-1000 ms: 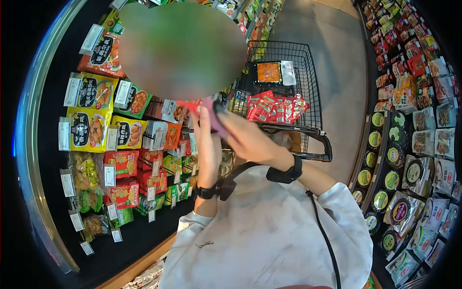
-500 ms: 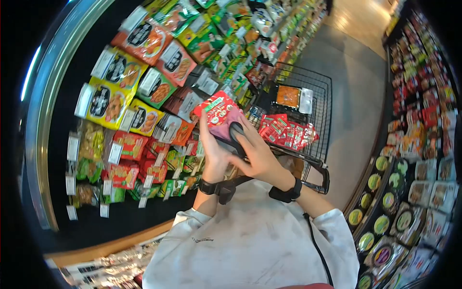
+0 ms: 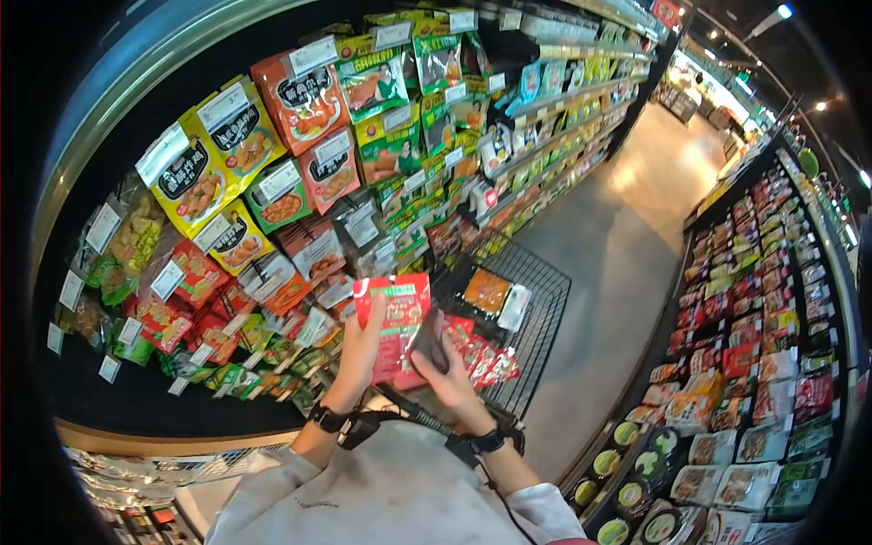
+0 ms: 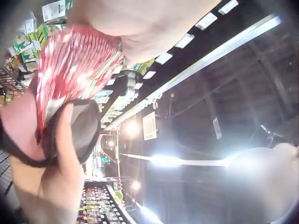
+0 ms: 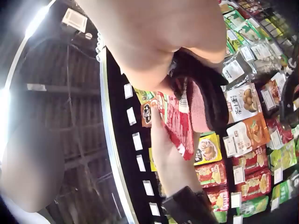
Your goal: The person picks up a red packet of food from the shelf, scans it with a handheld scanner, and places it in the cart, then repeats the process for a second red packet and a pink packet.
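My left hand (image 3: 357,345) holds a red snack packet (image 3: 396,320) upright by its left edge, in front of the hanging snack shelves. My right hand (image 3: 445,374) grips a dark handheld device with a pink side (image 3: 427,343), which lies against the packet's lower right. In the left wrist view the red packet (image 4: 70,70) fills the upper left, and my right thumb (image 4: 63,154) lies across the dark-rimmed device (image 4: 86,130). The right wrist view has the packet (image 5: 176,122) edge-on between both hands, with the device (image 5: 210,100) beside it.
A black wire shopping cart (image 3: 543,313) stands just beyond my hands, holding an orange tray (image 3: 486,291) and several red packets (image 3: 483,361). Hanging snack bags (image 3: 272,154) line the left wall. Shelves of packaged food (image 3: 763,363) run along the right, with grey aisle floor (image 3: 618,245) between.
The head view has tilted up to show the aisle. Both hands have kept their hold and now sit lower and farther out, with the packet more upright.
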The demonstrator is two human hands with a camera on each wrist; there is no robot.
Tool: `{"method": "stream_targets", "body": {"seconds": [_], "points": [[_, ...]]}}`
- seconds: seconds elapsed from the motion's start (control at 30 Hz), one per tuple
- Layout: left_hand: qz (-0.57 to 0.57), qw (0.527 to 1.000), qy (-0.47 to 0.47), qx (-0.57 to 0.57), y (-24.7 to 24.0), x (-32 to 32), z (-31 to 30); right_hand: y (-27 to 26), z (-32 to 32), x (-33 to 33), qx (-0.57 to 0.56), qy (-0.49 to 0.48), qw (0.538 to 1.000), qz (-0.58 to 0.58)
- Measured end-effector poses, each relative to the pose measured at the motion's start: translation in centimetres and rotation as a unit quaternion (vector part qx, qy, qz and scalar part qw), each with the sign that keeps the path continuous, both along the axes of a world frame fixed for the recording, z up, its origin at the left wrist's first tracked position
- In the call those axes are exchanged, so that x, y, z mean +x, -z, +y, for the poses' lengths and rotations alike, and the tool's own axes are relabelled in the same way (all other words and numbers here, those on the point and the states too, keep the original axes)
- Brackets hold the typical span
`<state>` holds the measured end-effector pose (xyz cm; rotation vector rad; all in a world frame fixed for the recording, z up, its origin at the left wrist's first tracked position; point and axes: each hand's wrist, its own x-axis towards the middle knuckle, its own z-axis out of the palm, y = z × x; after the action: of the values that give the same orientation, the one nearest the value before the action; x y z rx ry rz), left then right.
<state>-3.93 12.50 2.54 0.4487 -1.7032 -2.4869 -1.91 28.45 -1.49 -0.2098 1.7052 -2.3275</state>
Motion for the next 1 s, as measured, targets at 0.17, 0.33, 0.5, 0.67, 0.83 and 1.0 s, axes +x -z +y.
{"method": "stream_targets", "body": {"seconds": [0.17,0.33,0.5,0.67,0.83,1.0], "points": [[0.025,0.995,0.075,-0.065,1.3,0.2,-3.4,1.9,2.4,-2.0,0.065,0.016,0.997,-0.042],[0.059,0.994,0.042,-0.076,-2.1,2.0,-7.7,2.0,5.0,-4.3,0.095,0.166,0.981,-0.016],[0.066,0.991,0.028,-0.111,-3.6,4.1,-9.9,2.8,5.1,-5.4,0.177,0.149,0.973,0.013],[0.23,0.963,0.038,-0.135,-8.7,7.8,-10.6,11.0,6.8,-8.5,0.186,0.2,0.962,0.008],[0.371,0.902,0.126,-0.181,-11.6,10.9,-12.2,20.0,8.9,-11.3,0.26,0.158,0.95,-0.073],[0.443,0.862,0.153,-0.196,-14.7,12.3,-11.8,30.6,9.8,-13.8,0.361,0.148,0.916,-0.096]]}}
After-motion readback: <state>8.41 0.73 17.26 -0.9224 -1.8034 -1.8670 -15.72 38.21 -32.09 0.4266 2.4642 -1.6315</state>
